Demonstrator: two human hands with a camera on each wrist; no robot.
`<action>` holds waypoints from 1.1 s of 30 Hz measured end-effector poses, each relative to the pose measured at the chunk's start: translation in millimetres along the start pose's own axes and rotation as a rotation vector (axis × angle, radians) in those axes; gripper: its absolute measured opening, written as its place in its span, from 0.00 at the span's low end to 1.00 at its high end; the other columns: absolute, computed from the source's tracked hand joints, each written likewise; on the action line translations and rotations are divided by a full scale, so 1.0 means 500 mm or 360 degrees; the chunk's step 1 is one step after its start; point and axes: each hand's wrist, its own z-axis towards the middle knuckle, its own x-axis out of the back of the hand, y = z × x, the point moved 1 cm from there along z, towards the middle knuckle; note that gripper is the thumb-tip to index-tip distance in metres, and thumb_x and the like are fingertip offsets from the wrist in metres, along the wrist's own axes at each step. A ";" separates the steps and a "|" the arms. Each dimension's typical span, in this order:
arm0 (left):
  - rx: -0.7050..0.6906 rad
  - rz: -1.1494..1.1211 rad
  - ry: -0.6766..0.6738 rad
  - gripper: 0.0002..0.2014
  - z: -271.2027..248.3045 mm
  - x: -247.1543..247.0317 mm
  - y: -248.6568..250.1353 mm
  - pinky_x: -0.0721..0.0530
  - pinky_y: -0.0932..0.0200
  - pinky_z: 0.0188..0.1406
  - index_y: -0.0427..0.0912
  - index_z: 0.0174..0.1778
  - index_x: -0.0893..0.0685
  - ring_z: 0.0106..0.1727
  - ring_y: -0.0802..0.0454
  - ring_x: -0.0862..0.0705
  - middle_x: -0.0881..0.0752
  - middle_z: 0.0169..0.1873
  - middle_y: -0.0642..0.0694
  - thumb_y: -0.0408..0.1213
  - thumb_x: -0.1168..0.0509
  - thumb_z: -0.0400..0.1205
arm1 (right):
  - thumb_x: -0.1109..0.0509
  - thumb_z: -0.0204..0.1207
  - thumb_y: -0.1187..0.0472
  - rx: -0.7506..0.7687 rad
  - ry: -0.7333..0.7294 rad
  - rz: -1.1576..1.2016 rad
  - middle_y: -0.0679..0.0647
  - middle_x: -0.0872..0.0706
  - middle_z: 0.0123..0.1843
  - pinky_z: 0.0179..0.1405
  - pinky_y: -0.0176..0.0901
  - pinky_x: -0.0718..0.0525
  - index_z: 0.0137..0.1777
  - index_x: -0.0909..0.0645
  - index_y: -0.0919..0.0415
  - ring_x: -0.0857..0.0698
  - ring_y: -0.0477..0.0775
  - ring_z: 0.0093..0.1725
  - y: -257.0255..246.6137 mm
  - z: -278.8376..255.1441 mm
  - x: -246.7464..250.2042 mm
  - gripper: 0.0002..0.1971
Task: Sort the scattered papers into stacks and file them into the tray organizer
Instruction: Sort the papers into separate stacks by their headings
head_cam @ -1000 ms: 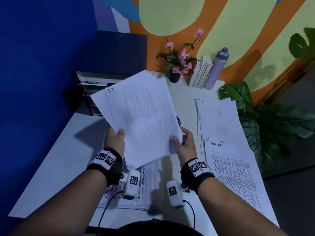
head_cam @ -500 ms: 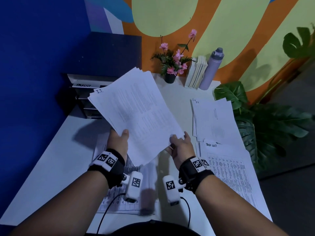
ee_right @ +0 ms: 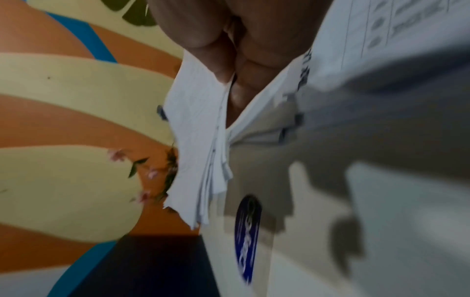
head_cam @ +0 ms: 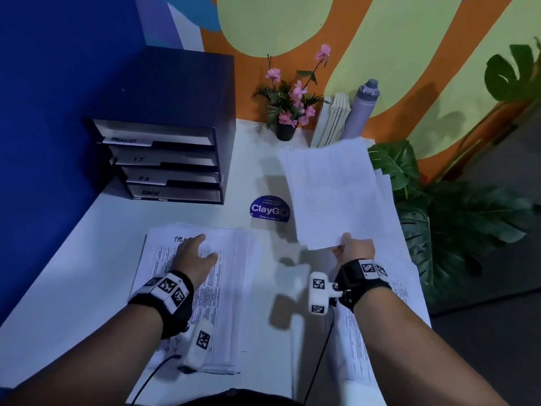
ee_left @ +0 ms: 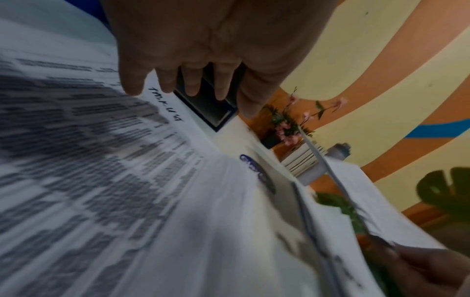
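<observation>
My right hand (head_cam: 349,247) pinches the near edge of a sheaf of white papers (head_cam: 333,194), lifted over the right side of the white table (head_cam: 73,273); the right wrist view shows the thumb on top of the sheaf (ee_right: 198,140). My left hand (head_cam: 194,253) hovers with straight, spread fingers (ee_left: 193,84) over a stack of printed sheets (head_cam: 225,288) lying near the table's front. A dark tray organizer (head_cam: 164,162) with several labelled shelves stands at the back left. More sheets (head_cam: 392,312) lie under my right arm.
At the back stand a pot of pink flowers (head_cam: 288,112), a row of books (head_cam: 333,121) and a grey bottle (head_cam: 361,108). A round blue sticker (head_cam: 268,209) marks the table's middle. Large green leaves (head_cam: 456,224) crowd the right edge.
My left hand has let go of the sheaf and dropped towards the stack near the table's front. My right hand has carried the sheaf to the right, uncovering the organizer.
</observation>
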 end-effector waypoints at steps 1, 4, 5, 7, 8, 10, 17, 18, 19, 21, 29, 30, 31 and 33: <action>0.0024 0.0060 -0.0004 0.29 0.002 -0.001 -0.015 0.31 0.44 0.76 0.50 0.79 0.33 0.79 0.46 0.35 0.41 0.82 0.45 0.42 0.35 0.81 | 0.35 0.74 0.66 -0.0030 0.0040 0.0052 0.64 0.12 0.42 0.29 0.47 0.14 0.52 0.27 0.71 0.14 0.57 0.27 0.002 0.024 0.017 0.10; 0.0078 0.0324 0.0014 0.28 -0.005 -0.004 -0.049 0.33 0.44 0.78 0.52 0.78 0.31 0.80 0.46 0.36 0.44 0.83 0.48 0.45 0.35 0.80 | 0.38 0.82 0.68 -0.0101 0.0025 0.0185 0.61 0.23 0.54 0.17 0.33 0.18 0.65 0.30 0.60 0.16 0.50 0.24 -0.004 0.063 0.062 0.13; 0.0088 0.0401 0.0035 0.28 -0.008 -0.005 -0.058 0.35 0.45 0.79 0.53 0.78 0.31 0.82 0.46 0.39 0.45 0.83 0.48 0.46 0.36 0.80 | 0.39 0.83 0.67 -0.0105 0.0031 0.0162 0.60 0.24 0.56 0.16 0.29 0.20 0.72 0.31 0.62 0.17 0.52 0.30 -0.005 0.075 0.075 0.18; 0.0111 0.0512 0.0053 0.28 -0.018 -0.004 -0.071 0.39 0.45 0.80 0.54 0.78 0.32 0.83 0.46 0.45 0.46 0.83 0.48 0.46 0.36 0.81 | 0.39 0.84 0.66 -0.0156 0.0072 0.0137 0.64 0.22 0.64 0.18 0.28 0.20 0.77 0.34 0.65 0.20 0.54 0.44 -0.010 0.096 0.092 0.22; 0.0128 0.0541 0.0048 0.28 -0.022 -0.002 -0.075 0.40 0.44 0.80 0.54 0.79 0.33 0.83 0.46 0.47 0.47 0.84 0.48 0.46 0.36 0.82 | 0.39 0.84 0.64 -0.0139 0.0092 0.0057 0.65 0.21 0.67 0.23 0.30 0.18 0.75 0.32 0.66 0.21 0.54 0.48 -0.015 0.101 0.098 0.20; 0.0165 0.0628 0.0042 0.29 -0.029 0.004 -0.080 0.41 0.42 0.81 0.55 0.80 0.35 0.84 0.45 0.50 0.49 0.84 0.48 0.48 0.37 0.82 | 0.38 0.84 0.56 -0.0132 0.0109 -0.0120 0.66 0.18 0.58 0.39 0.38 0.20 0.62 0.22 0.64 0.18 0.58 0.50 -0.032 0.111 0.104 0.13; 0.0289 0.0883 -0.0033 0.35 -0.042 0.020 -0.096 0.50 0.30 0.79 0.60 0.82 0.45 0.84 0.45 0.62 0.60 0.84 0.51 0.55 0.38 0.81 | 0.40 0.85 0.55 0.0323 -0.0028 -0.1475 0.57 0.17 0.65 0.53 0.43 0.22 0.66 0.21 0.62 0.17 0.57 0.65 -0.050 0.081 0.084 0.16; 0.0306 0.0905 -0.0057 0.36 -0.044 0.024 -0.101 0.51 0.29 0.79 0.60 0.83 0.47 0.84 0.45 0.63 0.62 0.84 0.50 0.57 0.38 0.80 | 0.40 0.85 0.57 0.0309 -0.0066 -0.1395 0.56 0.17 0.65 0.56 0.43 0.21 0.66 0.21 0.63 0.17 0.57 0.64 -0.046 0.071 0.077 0.15; 0.0316 0.0940 -0.0081 0.38 -0.047 0.029 -0.107 0.51 0.29 0.78 0.60 0.83 0.50 0.84 0.44 0.64 0.64 0.83 0.49 0.59 0.39 0.80 | 0.40 0.85 0.59 0.0324 -0.0145 -0.1291 0.54 0.17 0.63 0.56 0.41 0.22 0.65 0.21 0.65 0.17 0.59 0.61 -0.045 0.046 0.073 0.14; 0.0317 0.1020 -0.0136 0.41 -0.051 0.036 -0.120 0.52 0.29 0.78 0.60 0.83 0.54 0.83 0.43 0.66 0.67 0.83 0.48 0.64 0.41 0.78 | 0.39 0.83 0.63 0.0066 -0.0105 -0.0890 0.54 0.19 0.55 0.52 0.38 0.23 0.51 0.29 0.72 0.20 0.63 0.52 -0.046 0.003 0.042 0.09; 0.0201 0.1202 -0.0504 0.44 -0.085 0.029 -0.153 0.58 0.31 0.79 0.60 0.82 0.63 0.82 0.42 0.69 0.74 0.80 0.46 0.71 0.48 0.77 | 0.32 0.77 0.64 0.0086 -0.0800 -0.0645 0.67 0.20 0.37 0.33 0.48 0.26 0.32 0.21 0.58 0.23 0.57 0.33 0.088 -0.168 -0.102 0.11; 0.0163 0.1221 -0.0523 0.44 -0.093 0.025 -0.153 0.58 0.31 0.79 0.60 0.82 0.63 0.82 0.41 0.69 0.74 0.80 0.46 0.71 0.48 0.77 | 0.30 0.77 0.58 0.0082 -0.0891 -0.0683 0.66 0.18 0.39 0.36 0.50 0.23 0.36 0.18 0.59 0.21 0.58 0.35 0.110 -0.188 -0.112 0.09; 0.0123 0.1241 -0.0540 0.44 -0.100 0.020 -0.152 0.58 0.31 0.79 0.60 0.82 0.63 0.82 0.41 0.69 0.74 0.80 0.46 0.71 0.48 0.77 | 0.28 0.75 0.51 0.0063 -0.0974 -0.0756 0.64 0.14 0.41 0.40 0.51 0.18 0.42 0.17 0.59 0.18 0.60 0.38 0.134 -0.204 -0.122 0.11; 0.0044 0.1277 -0.0592 0.44 -0.113 0.008 -0.148 0.58 0.32 0.79 0.61 0.82 0.63 0.82 0.41 0.69 0.74 0.80 0.46 0.71 0.48 0.77 | 0.25 0.62 0.35 -0.0027 -0.1105 -0.0933 0.58 0.10 0.45 0.51 0.53 0.12 0.51 0.17 0.57 0.12 0.59 0.44 0.182 -0.225 -0.134 0.28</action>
